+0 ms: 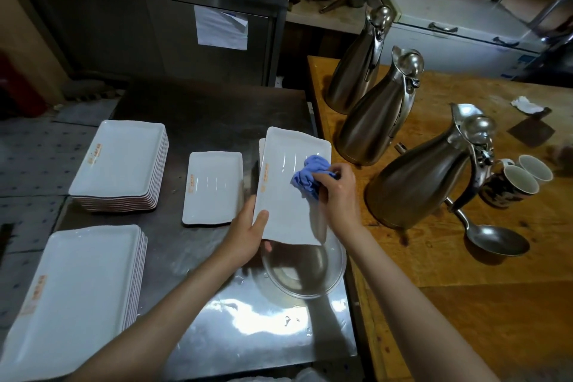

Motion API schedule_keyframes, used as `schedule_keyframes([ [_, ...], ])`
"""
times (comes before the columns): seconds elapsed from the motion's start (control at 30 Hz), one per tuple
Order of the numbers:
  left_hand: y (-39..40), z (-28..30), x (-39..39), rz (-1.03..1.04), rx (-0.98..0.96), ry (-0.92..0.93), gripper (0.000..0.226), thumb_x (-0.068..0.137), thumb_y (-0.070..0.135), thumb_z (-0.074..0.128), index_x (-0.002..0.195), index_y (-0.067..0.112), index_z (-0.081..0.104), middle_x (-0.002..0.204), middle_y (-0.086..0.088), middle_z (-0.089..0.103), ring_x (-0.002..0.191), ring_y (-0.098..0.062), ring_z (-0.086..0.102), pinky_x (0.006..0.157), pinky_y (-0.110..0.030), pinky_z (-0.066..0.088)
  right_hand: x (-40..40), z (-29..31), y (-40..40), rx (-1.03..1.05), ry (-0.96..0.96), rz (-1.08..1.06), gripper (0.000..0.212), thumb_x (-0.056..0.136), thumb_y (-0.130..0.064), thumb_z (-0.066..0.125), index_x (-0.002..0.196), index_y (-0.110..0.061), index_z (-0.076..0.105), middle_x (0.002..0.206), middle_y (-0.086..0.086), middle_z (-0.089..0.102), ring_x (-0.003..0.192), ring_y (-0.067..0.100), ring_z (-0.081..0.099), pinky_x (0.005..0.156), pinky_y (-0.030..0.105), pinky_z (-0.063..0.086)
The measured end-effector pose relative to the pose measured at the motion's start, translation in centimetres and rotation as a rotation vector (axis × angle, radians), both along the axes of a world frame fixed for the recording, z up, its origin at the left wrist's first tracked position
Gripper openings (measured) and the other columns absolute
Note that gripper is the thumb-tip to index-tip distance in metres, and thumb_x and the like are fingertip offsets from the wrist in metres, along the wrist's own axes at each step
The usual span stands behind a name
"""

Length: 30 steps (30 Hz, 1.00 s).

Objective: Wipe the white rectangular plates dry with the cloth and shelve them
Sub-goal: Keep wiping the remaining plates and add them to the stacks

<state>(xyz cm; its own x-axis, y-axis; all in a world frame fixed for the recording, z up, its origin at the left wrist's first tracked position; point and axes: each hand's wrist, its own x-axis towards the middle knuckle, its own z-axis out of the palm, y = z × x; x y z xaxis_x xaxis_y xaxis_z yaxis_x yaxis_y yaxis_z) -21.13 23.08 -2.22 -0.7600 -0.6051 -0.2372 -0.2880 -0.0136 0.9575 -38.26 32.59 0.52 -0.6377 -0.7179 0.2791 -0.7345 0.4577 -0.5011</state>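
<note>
We find one white rectangular plate held tilted above the steel worktop, its near edge over a clear glass bowl. The left hand grasps the plate at its near left corner, thumb on the upper face and fingers curled beneath. The right hand clenches a bunched blue cloth and presses it against the plate's upper face towards the right edge. The edge of another plate shows just behind the held one, on its left.

To the left a single plate lies flat on the worktop. Further left we note a far stack of plates, and a near stack of plates at the worktop's near left corner; both stacks are of larger plates carrying an orange mark.

On the adjoining wooden table to the right stand three steel jugs: a far jug, a middle jug and a near jug. Beside the near jug stand two mugs, with a metal ladle lying in front of them.
</note>
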Motion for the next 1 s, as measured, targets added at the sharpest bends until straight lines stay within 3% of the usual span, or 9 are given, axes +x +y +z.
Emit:
schedule_keyframes([
  [0.13, 0.3, -0.3, 0.3, -0.010, 0.007, -0.011, 0.038, 0.102, 0.027, 0.039, 0.140, 0.027, 0.036, 0.127, -0.003, 0.059, 0.106, -0.037, 0.060, 0.084, -0.048, 0.054, -0.7, 1.1, -0.7, -0.027, -0.047, -0.042, 0.024, 0.087, -0.003, 0.056, 0.109, -0.010, 0.063, 0.121, 0.017, 0.046, 0.106, 0.029, 0.047, 0.087, 0.030, 0.043],
  [0.23, 0.4, -0.1, 0.4, -0.011, 0.032, 0.014, 0.035, 0.102, 0.023, 0.038, 0.137, 0.026, 0.039, 0.122, 0.003, 0.060, 0.096, -0.019, 0.065, 0.068, -0.030, 0.057, -1.6, 1.0, -1.1, -0.044, -0.021, -0.093, 0.023, 0.089, -0.012, 0.061, 0.112, -0.012, 0.064, 0.117, 0.008, 0.046, 0.104, 0.016, 0.045, 0.082, 0.011, 0.042],
  [0.33, 0.6, 0.3, 0.6, -0.033, 0.054, 0.036, 0.034, 0.102, 0.018, 0.038, 0.136, 0.023, 0.039, 0.115, 0.008, 0.060, 0.080, -0.003, 0.066, 0.063, -0.022, 0.056, -2.2, 1.4, -1.2, -0.004, -0.082, -0.087, 0.030, 0.087, -0.002, 0.054, 0.112, -0.013, 0.065, 0.118, 0.015, 0.048, 0.104, 0.026, 0.047, 0.082, 0.019, 0.037],
  [0.43, 0.6, 0.4, 0.8, -0.062, 0.091, 0.046, 0.032, 0.102, 0.019, 0.038, 0.132, 0.029, 0.038, 0.116, 0.008, 0.061, 0.075, -0.019, 0.068, 0.063, -0.033, 0.058, -2.0, 1.6, -1.2, -0.054, -0.036, -0.137, 0.031, 0.086, 0.000, 0.060, 0.114, -0.010, 0.065, 0.116, 0.014, 0.055, 0.105, 0.024, 0.051, 0.084, 0.020, 0.041],
  [0.57, 0.7, 0.3, 1.0, -0.093, 0.092, 0.025, 0.035, 0.102, 0.019, 0.037, 0.136, 0.027, 0.034, 0.118, 0.013, 0.056, 0.074, 0.010, 0.063, 0.061, -0.010, 0.050, -1.5, 2.3, -1.5, -0.204, -0.123, -0.276, 0.031, 0.083, 0.000, 0.065, 0.113, -0.010, 0.061, 0.111, 0.006, 0.063, 0.103, 0.016, 0.058, 0.086, 0.026, 0.051],
  [0.63, 0.7, 0.4, 1.0, -0.097, 0.097, 0.020, 0.036, 0.102, 0.019, 0.038, 0.137, 0.025, 0.036, 0.117, 0.010, 0.058, 0.068, 0.004, 0.064, 0.061, -0.013, 0.051, -1.4, 2.5, -1.6, -0.236, -0.144, -0.329, 0.026, 0.083, -0.001, 0.066, 0.107, -0.010, 0.062, 0.106, 0.006, 0.064, 0.098, 0.016, 0.061, 0.081, 0.023, 0.051],
  [0.73, 0.5, 0.5, 1.1, -0.116, 0.127, 0.025, 0.036, 0.101, 0.021, 0.039, 0.137, 0.026, 0.035, 0.116, 0.000, 0.061, 0.062, -0.013, 0.063, 0.059, -0.031, 0.055, -1.1, 2.7, -2.1, -0.254, -0.150, -0.339, 0.018, 0.083, 0.000, 0.065, 0.100, -0.007, 0.066, 0.100, 0.007, 0.066, 0.091, 0.014, 0.061, 0.082, 0.026, 0.052],
  [1.0, 0.8, 1.3, 1.0, -0.154, 0.127, 0.004, 0.039, 0.101, 0.018, 0.040, 0.139, 0.016, 0.037, 0.107, -0.006, 0.062, 0.061, -0.012, 0.064, 0.051, -0.029, 0.051, 0.0, 3.8, -3.3, -0.225, -0.232, -0.255, 0.015, 0.084, 0.000, 0.064, 0.094, -0.010, 0.068, 0.090, -0.006, 0.059, 0.084, 0.005, 0.055, 0.070, 0.011, 0.045],
])
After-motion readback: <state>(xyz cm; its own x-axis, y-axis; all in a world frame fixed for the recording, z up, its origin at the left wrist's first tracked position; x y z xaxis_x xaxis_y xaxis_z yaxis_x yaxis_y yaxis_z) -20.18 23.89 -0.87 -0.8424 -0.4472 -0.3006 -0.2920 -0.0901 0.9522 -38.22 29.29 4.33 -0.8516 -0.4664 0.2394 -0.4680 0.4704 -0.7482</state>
